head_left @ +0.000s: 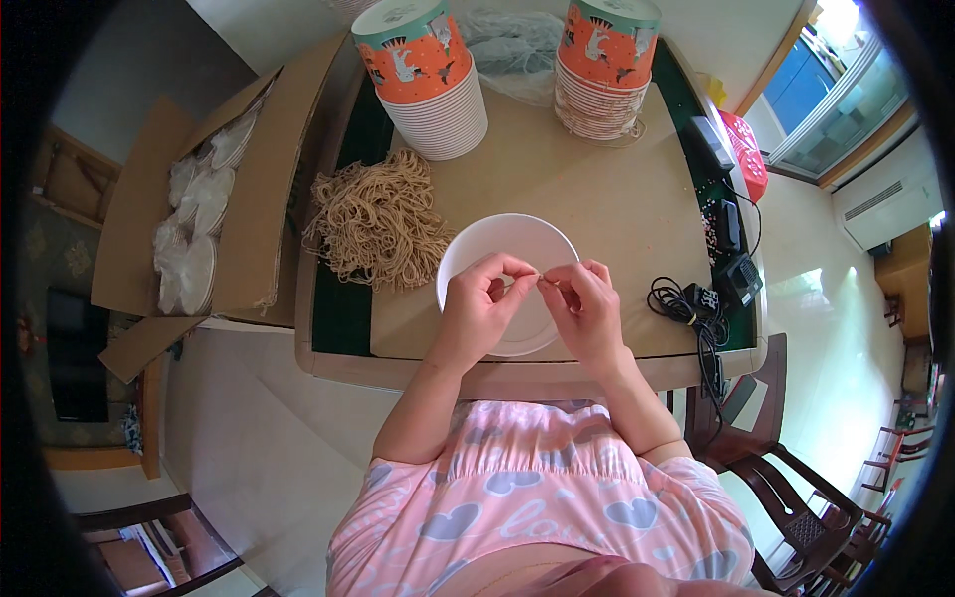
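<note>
Both hands meet over a white round paper bucket [509,235], whose open mouth faces up at the table's near side. My left hand [485,300] is closed in a pinch, thumb against forefinger. Its fingertips touch those of my right hand [587,310], which pinches too. Between them shows a tiny bit of tan string; most of it is hidden by the fingers. Left of the bucket lies a loose heap of tan string [383,221]. Behind the heap rises an upside-down stack of paper buckets [428,85], the top one orange and green.
A second bucket stack [605,75] at the far right has strings hanging on it. Clear plastic wrap [509,50] lies between the stacks. An open carton [249,189] with wrapped white pieces stands left. Black cables [696,308] and small devices line the right edge, near a red basket [744,154].
</note>
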Tool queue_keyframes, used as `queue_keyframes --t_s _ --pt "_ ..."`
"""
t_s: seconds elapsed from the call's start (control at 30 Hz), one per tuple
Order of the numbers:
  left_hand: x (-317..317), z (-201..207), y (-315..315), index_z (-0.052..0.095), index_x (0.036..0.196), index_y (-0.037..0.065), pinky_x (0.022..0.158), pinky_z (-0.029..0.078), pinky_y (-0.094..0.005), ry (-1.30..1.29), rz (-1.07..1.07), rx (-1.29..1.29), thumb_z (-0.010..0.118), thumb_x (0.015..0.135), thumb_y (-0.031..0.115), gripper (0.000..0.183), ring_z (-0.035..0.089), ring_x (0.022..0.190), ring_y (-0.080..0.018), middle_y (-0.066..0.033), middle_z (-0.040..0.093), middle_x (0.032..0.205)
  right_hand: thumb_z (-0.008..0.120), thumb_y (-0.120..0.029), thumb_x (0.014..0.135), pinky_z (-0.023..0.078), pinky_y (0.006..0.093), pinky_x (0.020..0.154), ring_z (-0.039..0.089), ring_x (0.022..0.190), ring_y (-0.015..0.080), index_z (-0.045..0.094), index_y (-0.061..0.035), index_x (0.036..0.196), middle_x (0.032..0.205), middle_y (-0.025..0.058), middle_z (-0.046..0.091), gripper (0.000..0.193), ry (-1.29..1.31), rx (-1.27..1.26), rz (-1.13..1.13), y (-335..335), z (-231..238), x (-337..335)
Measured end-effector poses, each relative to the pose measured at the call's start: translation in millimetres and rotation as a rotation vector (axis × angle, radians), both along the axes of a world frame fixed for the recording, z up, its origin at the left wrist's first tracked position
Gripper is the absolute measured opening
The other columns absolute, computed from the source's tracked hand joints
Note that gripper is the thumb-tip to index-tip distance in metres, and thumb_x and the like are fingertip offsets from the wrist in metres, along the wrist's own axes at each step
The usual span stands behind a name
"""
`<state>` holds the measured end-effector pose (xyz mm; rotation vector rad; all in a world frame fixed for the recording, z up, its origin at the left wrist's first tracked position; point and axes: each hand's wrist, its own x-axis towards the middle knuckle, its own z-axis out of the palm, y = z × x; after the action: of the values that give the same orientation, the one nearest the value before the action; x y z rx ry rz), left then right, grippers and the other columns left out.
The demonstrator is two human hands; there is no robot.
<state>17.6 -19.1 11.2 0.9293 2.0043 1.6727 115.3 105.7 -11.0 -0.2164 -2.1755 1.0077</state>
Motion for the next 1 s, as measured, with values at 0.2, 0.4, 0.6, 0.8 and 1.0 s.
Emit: queue_keyframes --t_s 0.2,0.4,0.6,0.8,1.0 --pt "0.4 -2.6 1.2 0.065 0.087 0.002 0.048 0.033 -0.0175 -0.014 0.018 0.013 0.066 0.085 0.006 0.004 0.038 0.053 -0.0001 0.0040 0.063 0.075 0.067 -0.009 0.082 0.039 0.0310 0.073 0.051 0.051 0.0155 0.063 -0.0088 0.085 0.063 0.0007 0.058 0.005 -0.015 0.036 -0.005 0.9 1.1 0.7" --pt "1.0 -1.9 4.7 0.065 0.085 0.002 0.048 0.032 -0.0179 -0.011 0.018 0.031 0.066 0.086 0.006 0.005 0.038 0.053 -0.0001 0.0045 0.061 0.073 0.067 -0.009 0.081 0.040 0.0313 0.073 0.052 0.053 0.0163 0.064 -0.0097 0.087 0.065 0.0006 0.060 0.007 -0.004 0.034 0.015 1.3 3.5 0.7" --pt "1.2 -6.4 4.7 0.061 0.083 0.001 0.051 0.038 -0.0207 0.050 0.047 0.074 0.064 0.087 0.006 0.007 0.047 0.056 -0.0040 0.0012 0.060 0.070 0.067 -0.008 0.082 0.039 0.0317 0.074 0.054 0.057 0.0170 0.063 -0.0090 0.084 0.066 0.0009 0.059 0.005 -0.013 0.049 0.038 1.9 2.6 1.3" --pt "0.3 -7.4 6.1 0.059 0.082 0.000 0.053 0.042 -0.0239 0.184 0.145 0.090 0.063 0.087 0.007 0.010 0.052 0.058 -0.0095 -0.0050 0.060 0.070 0.066 -0.007 0.082 0.039 0.0319 0.073 0.054 0.057 0.0176 0.062 -0.0085 0.084 0.064 0.0014 0.059 0.005 -0.012 0.056 0.067 2.3 0.8 1.8" --pt "-2.8 -8.0 7.3 0.060 0.082 0.001 0.050 0.039 -0.0229 0.183 0.100 0.055 0.064 0.086 0.005 0.007 0.048 0.054 -0.0073 -0.0032 0.060 0.068 0.067 -0.007 0.082 0.039 0.0310 0.073 0.052 0.055 0.0168 0.063 -0.0073 0.088 0.061 0.0012 0.058 0.007 -0.041 -0.062 0.003 0.4 -0.7 4.8"
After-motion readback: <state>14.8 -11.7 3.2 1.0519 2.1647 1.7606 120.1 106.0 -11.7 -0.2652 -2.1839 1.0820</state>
